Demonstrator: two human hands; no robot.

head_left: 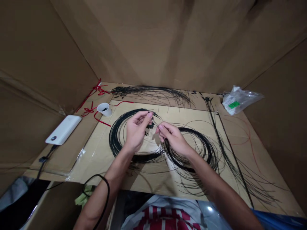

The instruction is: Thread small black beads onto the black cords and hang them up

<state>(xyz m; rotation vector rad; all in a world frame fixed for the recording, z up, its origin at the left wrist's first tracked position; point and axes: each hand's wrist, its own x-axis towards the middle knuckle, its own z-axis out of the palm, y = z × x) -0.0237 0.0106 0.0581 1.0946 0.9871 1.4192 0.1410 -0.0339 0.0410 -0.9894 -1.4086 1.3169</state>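
Observation:
My left hand and my right hand meet over the middle of a cardboard work surface. Both pinch a thin black wire strand between fingertips; my left fingers are curled near a small pile of tiny black pieces. Under the hands lie two coils of thin black wire, a left coil and a right coil. The strand's end and anything on it are too small to make out.
A white cup holding dark bits stands at the back left beside red ribbon ties. A white power bank lies left with a cable. Straight black wire bundles lie at the back and right. A plastic bag sits back right. Cardboard walls surround.

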